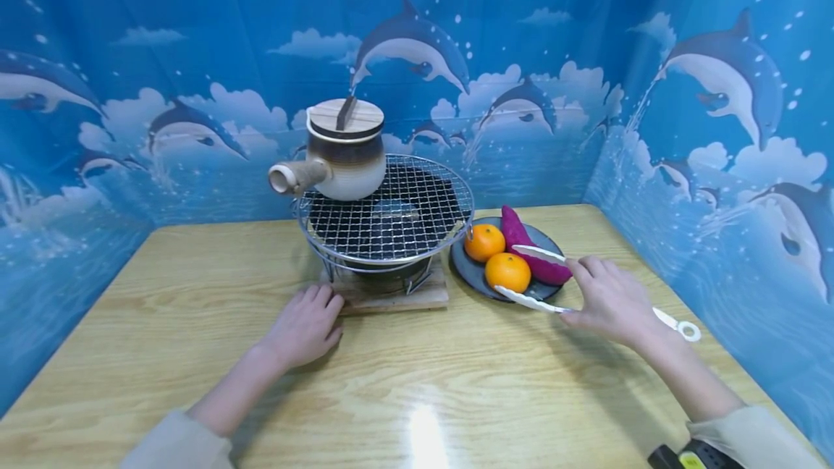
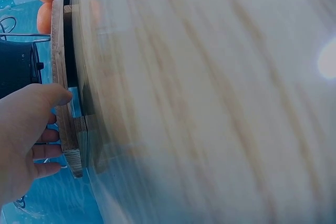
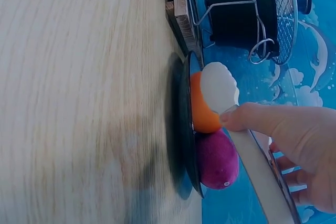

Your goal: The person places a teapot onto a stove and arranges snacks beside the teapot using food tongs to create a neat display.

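Observation:
At the left end of the wooden board (image 1: pixel 397 300) is my left hand (image 1: pixel 306 328); in the left wrist view its thumb and fingers grip the board's corner. My right hand (image 1: pixel 609 299) holds white tongs (image 1: pixel 531 300), thumb on one arm and fingers on the other. The tongs stand spread over a dark plate (image 1: pixel 459 266). One tip lies across a purple sweet potato (image 1: pixel 517 230), the other in front of the nearer orange (image 1: pixel 508 273). Beside these sits a second orange (image 1: pixel 485 242). In the right wrist view, one scalloped tip (image 3: pixel 219 87) partly hides an orange (image 3: pixel 205 116).
A round wire grill (image 1: pixel 417 219) over a black stove stands on the board. On its back left sits a lidded clay pot (image 1: pixel 352 165), side handle pointing left. The pale wooden table (image 1: pixel 391 382) meets dolphin-print curtains (image 1: pixel 228 20) behind and at both sides.

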Tool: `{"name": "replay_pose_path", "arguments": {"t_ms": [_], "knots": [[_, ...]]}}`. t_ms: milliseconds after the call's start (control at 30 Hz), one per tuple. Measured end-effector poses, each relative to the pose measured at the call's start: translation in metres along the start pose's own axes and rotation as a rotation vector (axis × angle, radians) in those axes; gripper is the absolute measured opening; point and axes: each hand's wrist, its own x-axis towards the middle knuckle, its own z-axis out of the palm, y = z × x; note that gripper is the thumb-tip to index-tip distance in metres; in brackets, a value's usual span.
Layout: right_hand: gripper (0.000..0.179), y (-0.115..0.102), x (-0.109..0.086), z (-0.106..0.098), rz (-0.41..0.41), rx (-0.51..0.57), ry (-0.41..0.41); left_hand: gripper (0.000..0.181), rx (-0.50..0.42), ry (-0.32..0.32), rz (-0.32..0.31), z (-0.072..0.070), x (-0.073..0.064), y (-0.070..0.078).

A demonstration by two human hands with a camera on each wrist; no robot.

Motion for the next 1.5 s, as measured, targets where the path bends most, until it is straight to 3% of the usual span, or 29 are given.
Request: {"name": "replay_pose_path", "arguments": {"t_ms": [667, 1133, 1500], "knots": [[0.081, -0.0047, 0.0043, 0.0085, -0.037, -0.063, 0.042, 0.032, -0.011, 0.012, -0.017, 0.0008, -0.002, -0.0018], [0.082, -0.0082, 0.0062, 0.0032, 0.005, -0.052, -0.045, 0.033, -0.001, 0.023, 0.005, 0.0004, -0.001, -0.001], [0.078, -0.0079, 0.0067, 0.0053, -0.03, -0.079, -0.023, 0.033, -0.007, 0.002, -0.015, 0.0009, -0.0013, 0.0007]]}}
